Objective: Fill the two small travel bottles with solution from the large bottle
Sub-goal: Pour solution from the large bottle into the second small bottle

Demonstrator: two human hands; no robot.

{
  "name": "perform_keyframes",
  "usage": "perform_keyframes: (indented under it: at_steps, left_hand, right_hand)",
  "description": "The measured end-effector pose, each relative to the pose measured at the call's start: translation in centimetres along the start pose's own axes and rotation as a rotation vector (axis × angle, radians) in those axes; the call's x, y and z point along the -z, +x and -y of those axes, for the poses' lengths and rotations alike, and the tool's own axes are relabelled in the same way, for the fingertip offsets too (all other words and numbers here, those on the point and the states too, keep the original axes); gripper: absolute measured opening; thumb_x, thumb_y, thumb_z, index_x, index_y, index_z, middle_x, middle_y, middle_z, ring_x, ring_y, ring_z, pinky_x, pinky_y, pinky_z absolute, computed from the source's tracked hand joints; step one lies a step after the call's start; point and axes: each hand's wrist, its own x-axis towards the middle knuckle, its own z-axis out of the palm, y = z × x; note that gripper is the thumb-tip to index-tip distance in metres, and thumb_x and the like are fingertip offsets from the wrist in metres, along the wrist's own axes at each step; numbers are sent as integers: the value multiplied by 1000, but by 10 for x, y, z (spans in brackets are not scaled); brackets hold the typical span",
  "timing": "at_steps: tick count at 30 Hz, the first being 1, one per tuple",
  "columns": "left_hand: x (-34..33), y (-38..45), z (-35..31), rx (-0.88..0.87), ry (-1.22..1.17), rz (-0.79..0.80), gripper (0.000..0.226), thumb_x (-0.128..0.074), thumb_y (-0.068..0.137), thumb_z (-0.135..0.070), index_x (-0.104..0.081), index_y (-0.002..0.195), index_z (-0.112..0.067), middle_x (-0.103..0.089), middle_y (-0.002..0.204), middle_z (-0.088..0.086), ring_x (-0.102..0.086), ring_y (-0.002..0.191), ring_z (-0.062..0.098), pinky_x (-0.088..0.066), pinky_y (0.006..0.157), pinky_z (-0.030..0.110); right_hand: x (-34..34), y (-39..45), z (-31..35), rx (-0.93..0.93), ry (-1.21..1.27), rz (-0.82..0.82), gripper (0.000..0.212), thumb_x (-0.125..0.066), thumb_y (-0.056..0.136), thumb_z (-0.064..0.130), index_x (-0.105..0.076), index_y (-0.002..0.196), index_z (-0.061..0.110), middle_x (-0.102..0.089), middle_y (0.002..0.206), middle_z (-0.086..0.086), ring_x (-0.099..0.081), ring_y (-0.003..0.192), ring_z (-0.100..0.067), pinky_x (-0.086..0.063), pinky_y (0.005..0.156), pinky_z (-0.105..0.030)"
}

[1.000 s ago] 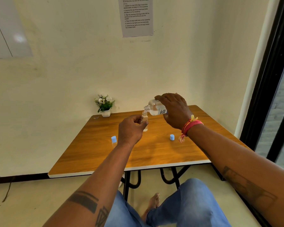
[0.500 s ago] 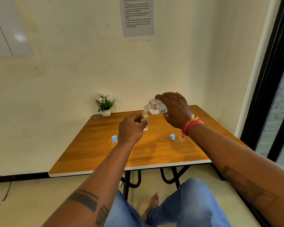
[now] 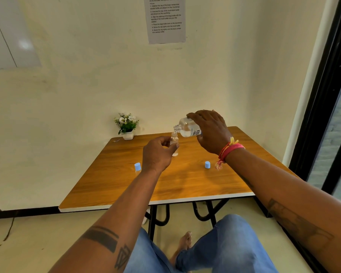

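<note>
My left hand (image 3: 157,153) holds a small clear travel bottle (image 3: 174,141) upright above the wooden table (image 3: 126,186). My right hand (image 3: 210,131) grips the large clear bottle (image 3: 187,130), tipped sideways with its open neck just over the small bottle's mouth. A second small bottle with a blue cap (image 3: 137,166) stands to the left, partly behind my left wrist. A loose blue cap (image 3: 207,164) sits on the table to the right.
A small white pot of flowers (image 3: 127,125) stands at the table's back left corner against the wall. A printed sheet (image 3: 165,18) hangs on the wall above. My knees in jeans are below the table's front edge.
Both hands with their bottles have stayed almost still; the large bottle remains tipped over the small one.
</note>
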Motion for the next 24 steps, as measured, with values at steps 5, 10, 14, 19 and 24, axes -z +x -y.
perform_keyframes:
  at_steps: [5,10,14,19,24]
  left_hand:
    - [0,0,-2,3,-7,7,37,-77,88,-37,-74,119,-17,-74,105,-2,-64,92,9,-43,71,20]
    - [0,-1,-1,16,-29,4,35,-77,88,-35,-75,117,-17,-72,98,-6,-66,93,12,-49,77,26]
    - [1,-1,-3,10,-24,3,35,-77,88,-36,-75,117,-18,-68,93,-10,-66,92,11,-49,76,25]
    - [0,-2,-4,10,-20,-1,35,-77,87,-36,-75,118,-19,-71,97,-7,-64,89,8,-45,70,21]
    - [0,-2,-4,11,-17,-1,35,-77,88,-36,-75,117,-18,-71,97,-7,-65,90,9,-47,73,23]
  right_hand:
    - [0,0,-1,0,-2,1,75,-77,75,11,-47,143,23,-57,133,-6,-51,126,-30,-39,114,-49]
    - [-1,0,-2,2,-6,9,75,-77,75,11,-47,143,24,-57,133,-6,-51,125,-30,-39,114,-50]
    - [-1,1,-2,2,-5,-1,75,-77,75,10,-48,142,23,-57,133,-6,-50,126,-30,-38,114,-50]
    - [0,0,-2,6,-3,-7,75,-77,75,9,-48,142,23,-57,132,-6,-50,126,-30,-39,114,-49]
    - [0,-1,-2,2,-2,-10,75,-77,75,9,-49,142,23,-57,133,-6,-50,126,-30,-38,114,-50]
